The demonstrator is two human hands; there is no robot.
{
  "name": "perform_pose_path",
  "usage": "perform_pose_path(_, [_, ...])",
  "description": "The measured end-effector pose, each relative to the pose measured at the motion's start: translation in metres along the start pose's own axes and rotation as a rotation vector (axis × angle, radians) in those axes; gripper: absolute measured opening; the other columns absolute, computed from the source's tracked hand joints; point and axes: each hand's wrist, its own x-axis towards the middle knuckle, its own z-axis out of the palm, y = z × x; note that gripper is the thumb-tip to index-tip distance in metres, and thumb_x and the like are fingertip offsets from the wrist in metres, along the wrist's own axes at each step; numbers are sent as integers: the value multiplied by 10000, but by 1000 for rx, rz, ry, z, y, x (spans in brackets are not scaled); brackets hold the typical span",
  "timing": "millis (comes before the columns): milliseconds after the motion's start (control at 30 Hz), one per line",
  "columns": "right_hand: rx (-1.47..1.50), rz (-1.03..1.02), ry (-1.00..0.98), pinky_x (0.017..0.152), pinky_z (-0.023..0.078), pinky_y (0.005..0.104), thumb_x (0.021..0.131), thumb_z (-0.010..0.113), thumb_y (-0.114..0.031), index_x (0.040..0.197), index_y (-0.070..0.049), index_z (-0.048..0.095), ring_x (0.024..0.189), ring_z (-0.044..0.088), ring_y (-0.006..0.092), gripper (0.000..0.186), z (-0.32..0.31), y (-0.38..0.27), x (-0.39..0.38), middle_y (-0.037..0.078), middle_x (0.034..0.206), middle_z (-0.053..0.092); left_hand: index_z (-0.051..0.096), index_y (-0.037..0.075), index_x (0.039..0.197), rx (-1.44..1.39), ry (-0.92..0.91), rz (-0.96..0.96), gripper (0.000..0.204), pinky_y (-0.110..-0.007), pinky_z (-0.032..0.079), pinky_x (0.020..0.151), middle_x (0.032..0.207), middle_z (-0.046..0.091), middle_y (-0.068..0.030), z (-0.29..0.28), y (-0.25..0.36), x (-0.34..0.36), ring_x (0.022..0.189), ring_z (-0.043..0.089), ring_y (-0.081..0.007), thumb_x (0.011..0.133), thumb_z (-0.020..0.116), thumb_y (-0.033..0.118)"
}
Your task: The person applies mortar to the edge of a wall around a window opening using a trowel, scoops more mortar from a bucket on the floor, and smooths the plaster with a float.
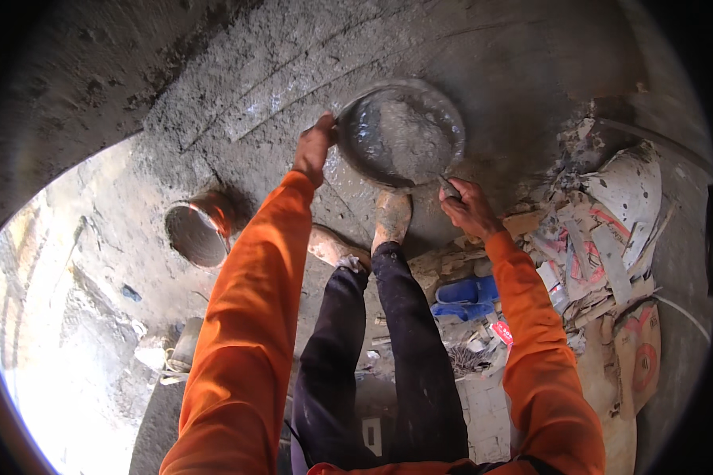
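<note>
A round, mud-coated basin (359, 168) sits on the wet grey floor in front of my feet. Wet grey mortar (416, 138) is heaped in its middle and right side, with watery slurry at the left. My left hand (315, 148) grips the basin's left rim, fingers closed over the edge. At the lower right rim, my right hand (469, 210) is closed around the handle of a trowel (449, 188). The trowel's front end points at the mortar, and its blade is mostly hidden by the rim and mortar.
An orange-and-grey bucket (214, 212) stands left of my left forearm. Blue slippers (466, 298) lie right of my legs. Torn sacks and board scraps (602, 253) pile up along the right. My bare feet (392, 218) are close to the basin. Bright light falls at the lower left.
</note>
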Motion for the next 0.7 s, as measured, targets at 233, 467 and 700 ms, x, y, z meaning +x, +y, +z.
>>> perform_pose_path(233, [-28,22,106,420,359,266,871,549,-216,820,-60,528,448,433,75,165,-5,-67,-87,-6,591,490,323,105,1418,99,-94,35,645,-516,344,955,1393,406,-131,-73,81,-130,1239,428,-276,887,503,422])
perform_pose_path(467, [739,93,229,379,417,296,853,527,-239,897,-79,551,437,488,148,168,13,-180,-231,21,612,490,521,83,1249,1265,213,217,574,-392,404,980,1281,517,-183,-309,-5,-285,1158,520,-302,761,660,352])
perform_pose_path(700, [655,-1130,802,430,477,310,679,485,-185,1006,-55,532,487,516,171,355,-35,-442,-442,60,726,512,602,-2,1147,655,618,339,477,-392,416,962,1185,586,-194,-410,71,-392,1138,530,-315,837,563,358])
